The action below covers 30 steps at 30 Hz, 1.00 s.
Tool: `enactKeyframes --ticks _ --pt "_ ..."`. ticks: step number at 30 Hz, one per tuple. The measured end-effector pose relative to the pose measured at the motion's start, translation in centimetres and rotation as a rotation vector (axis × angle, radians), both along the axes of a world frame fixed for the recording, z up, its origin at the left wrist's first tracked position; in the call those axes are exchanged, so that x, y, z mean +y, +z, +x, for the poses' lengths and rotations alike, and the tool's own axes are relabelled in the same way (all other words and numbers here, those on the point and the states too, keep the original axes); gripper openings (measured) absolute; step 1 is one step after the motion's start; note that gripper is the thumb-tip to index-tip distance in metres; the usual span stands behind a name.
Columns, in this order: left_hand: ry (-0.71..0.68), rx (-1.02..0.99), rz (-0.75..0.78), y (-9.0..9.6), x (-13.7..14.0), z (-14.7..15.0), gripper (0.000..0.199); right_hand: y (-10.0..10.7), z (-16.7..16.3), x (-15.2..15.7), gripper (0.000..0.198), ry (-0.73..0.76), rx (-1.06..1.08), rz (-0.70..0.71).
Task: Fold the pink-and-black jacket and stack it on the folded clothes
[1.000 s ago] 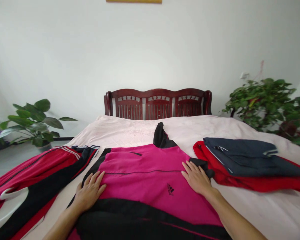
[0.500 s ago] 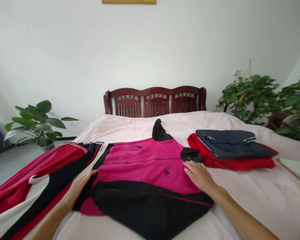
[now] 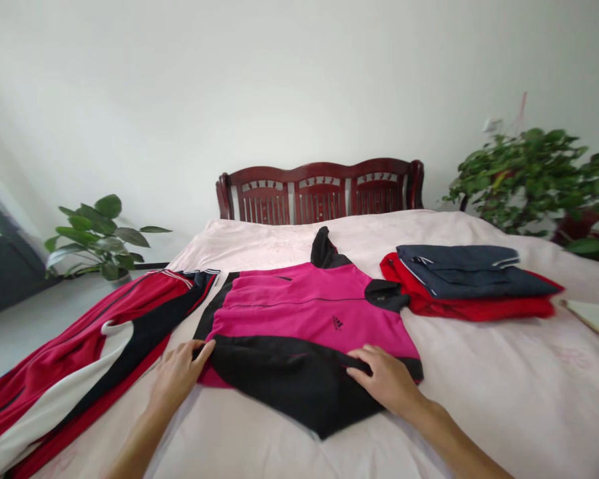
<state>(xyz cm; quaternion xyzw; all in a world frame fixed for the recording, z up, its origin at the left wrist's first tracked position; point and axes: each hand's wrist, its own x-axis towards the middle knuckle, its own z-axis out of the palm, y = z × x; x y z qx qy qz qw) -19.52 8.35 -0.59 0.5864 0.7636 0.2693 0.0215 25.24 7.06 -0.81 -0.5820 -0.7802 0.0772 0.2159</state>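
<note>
A pink and black zip jacket point(image 3: 289, 286) lies spread on the bed, its collar toward the right. The near black sleeve point(image 3: 299, 379) is folded across the front, bent at the elbow toward me. My left hand point(image 3: 180, 369) is closed on the jacket's left edge, near the sleeve's end, thumb and fingers pinching the cloth. Over the upper part of that sleeve, my right hand point(image 3: 382, 376) has thumb and forefinger closed on the black fabric. The far sleeve shows only as a short dark piece behind the collar.
Red, white and navy clothing point(image 3: 100, 339) lies along the bed's left side. A folded navy garment point(image 3: 474, 269) rests on a red one point(image 3: 499, 310) at the right. Beyond stand a wooden headboard point(image 3: 319, 196) and leafy plants point(image 3: 529, 176); another plant point(image 3: 100, 233) is at left.
My right hand has moved from beside the collar down to the near sleeve and taken hold of it. My left hand now pinches the jacket's edge. The sleeve's elbow lies farther from me.
</note>
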Motion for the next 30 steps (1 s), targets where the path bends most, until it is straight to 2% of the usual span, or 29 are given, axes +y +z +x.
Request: enactKeyframes --ticks 2,5,8,12,15,18,22,24,27,30 --pt "0.033 -0.030 -0.029 0.9 0.1 1.0 0.035 -0.2 0.0 0.0 0.021 0.010 0.002 0.005" --pt "0.013 -0.226 -0.007 1.2 0.7 1.6 0.024 0.0 0.2 -0.2 0.014 -0.019 -0.024 0.023" --pt "-0.013 -0.377 0.034 1.2 1.3 1.3 0.019 0.4 0.6 -0.4 0.021 -0.078 -0.007 -0.007" --pt "0.019 -0.450 0.074 1.6 1.7 0.6 0.018 0.7 0.9 -0.4 0.027 -0.079 0.032 -0.059" --pt "0.050 -0.471 0.082 1.4 2.2 0.5 0.016 0.4 0.8 -0.4 0.031 -0.067 -0.022 -0.052" --pt "0.040 -0.368 0.060 1.0 2.5 0.5 0.013 -0.2 0.6 -0.4 0.030 -0.055 -0.086 -0.013" --pt "0.033 0.028 -0.080 1.5 2.3 1.0 0.017 -0.2 0.7 -0.4 0.028 -0.058 -0.109 -0.031" --pt "0.024 0.189 -0.061 2.3 2.2 1.9 0.027 0.5 1.2 0.3 0.031 -0.017 -0.061 -0.088" --pt "-0.107 0.261 -0.002 3.4 2.4 4.1 0.040 1.8 2.5 3.4 0.037 0.078 0.050 -0.158" --pt "-0.278 0.269 0.001 3.3 3.2 6.8 0.044 2.8 4.1 9.0 0.026 0.025 0.163 -0.156"
